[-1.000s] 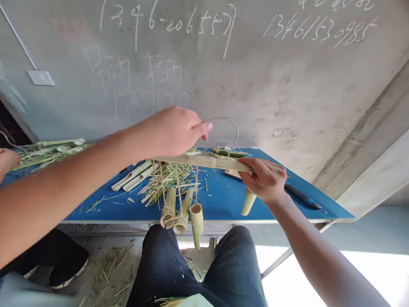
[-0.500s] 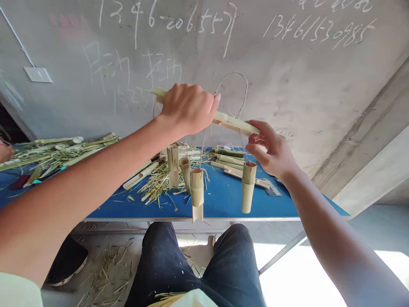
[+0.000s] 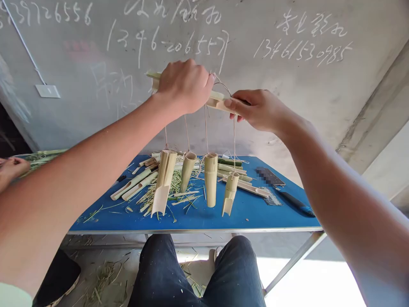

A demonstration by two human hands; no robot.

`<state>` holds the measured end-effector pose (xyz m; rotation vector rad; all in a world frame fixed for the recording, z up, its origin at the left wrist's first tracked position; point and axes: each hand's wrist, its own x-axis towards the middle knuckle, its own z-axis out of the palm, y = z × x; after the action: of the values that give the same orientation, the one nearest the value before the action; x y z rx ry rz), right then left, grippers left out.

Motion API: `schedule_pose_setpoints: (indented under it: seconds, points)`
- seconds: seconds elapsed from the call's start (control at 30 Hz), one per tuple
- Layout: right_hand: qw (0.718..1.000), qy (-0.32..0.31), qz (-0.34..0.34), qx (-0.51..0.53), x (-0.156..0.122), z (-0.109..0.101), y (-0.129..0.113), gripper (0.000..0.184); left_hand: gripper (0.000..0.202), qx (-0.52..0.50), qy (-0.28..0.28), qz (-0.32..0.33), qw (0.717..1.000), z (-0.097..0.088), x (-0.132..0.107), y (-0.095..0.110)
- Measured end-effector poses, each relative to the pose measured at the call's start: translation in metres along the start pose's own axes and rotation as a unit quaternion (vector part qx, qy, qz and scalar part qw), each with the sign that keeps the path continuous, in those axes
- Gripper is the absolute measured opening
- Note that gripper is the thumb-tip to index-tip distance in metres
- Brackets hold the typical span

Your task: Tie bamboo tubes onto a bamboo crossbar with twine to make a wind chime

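Observation:
I hold a bamboo wind chime up in front of the wall. My left hand (image 3: 183, 86) is wrapped round the horizontal bamboo bar (image 3: 217, 99). My right hand (image 3: 258, 110) pinches the bar's right end, where a loop of twine (image 3: 222, 85) sits. Several cut bamboo tubes (image 3: 211, 179) hang from the bar on strings, dangling above the blue table (image 3: 198, 219).
Bamboo pieces (image 3: 134, 185), shavings and green stalks litter the blue table. A dark blade or file (image 3: 270, 175) and a knife with a dark handle (image 3: 295, 201) lie at the right. Another person's hand (image 3: 11, 168) is at the far left edge. My dark-trousered knees (image 3: 198, 273) are under the table.
Both hands lifted the bar from table level to well above it. The tubes rose off the table's front edge and now hang free. My right hand closed on the bar's end.

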<state>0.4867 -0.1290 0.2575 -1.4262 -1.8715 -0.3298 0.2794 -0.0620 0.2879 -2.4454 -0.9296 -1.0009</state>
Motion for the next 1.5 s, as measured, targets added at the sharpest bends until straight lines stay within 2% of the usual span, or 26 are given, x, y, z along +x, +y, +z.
schedule_pose_setpoints:
  seconds: [0.1, 0.17, 0.27, 0.4, 0.6, 0.73, 0.93, 1.13, 1.37, 1.5]
  points:
    - [1.0, -0.004, -0.001, -0.019, 0.019, -0.006, -0.008, 0.049, 0.059, 0.043, 0.055, -0.052, 0.996, -0.013, 0.009, -0.007]
    - [0.999, -0.005, -0.004, -0.04, 0.026, -0.005, -0.012, 0.052, 0.056, -0.006, 0.05, -0.057, 0.997, -0.023, 0.015, -0.01]
    - [0.995, -0.02, -0.014, -0.095, 0.026, 0.004, -0.022, 0.041, 0.053, -0.066, 0.046, -0.079, 0.994, -0.041, 0.021, -0.011]
    - [0.996, -0.025, -0.029, -0.079, 0.016, 0.02, -0.032, 0.038, 0.044, -0.099, 0.024, -0.095, 0.99, -0.056, 0.024, -0.008]
    - [0.999, -0.001, -0.034, 0.015, 0.011, 0.042, -0.031, 0.041, 0.04, -0.192, -0.026, -0.067, 0.979, -0.047, 0.026, -0.007]
    - [0.999, 0.012, -0.022, 0.022, 0.01, 0.049, -0.032, 0.04, 0.041, -0.222, -0.038, -0.066, 0.972, -0.041, 0.026, -0.01]
    - [1.0, 0.004, -0.01, 0.017, 0.006, 0.051, -0.032, 0.04, 0.041, -0.234, -0.029, -0.071, 0.969, -0.036, 0.021, -0.011]
    - [0.999, 0.04, -0.004, 0.001, 0.003, 0.043, -0.03, 0.043, 0.045, -0.242, -0.037, -0.09, 0.965, -0.023, 0.016, -0.012]
    - [0.999, 0.025, -0.036, 0.023, 0.003, 0.041, -0.032, 0.041, 0.047, -0.288, -0.006, -0.098, 0.953, -0.029, 0.023, -0.008]
    - [0.997, 0.031, -0.063, 0.036, 0.002, 0.044, -0.036, 0.039, 0.048, -0.276, -0.02, -0.089, 0.957, -0.037, 0.02, -0.012]
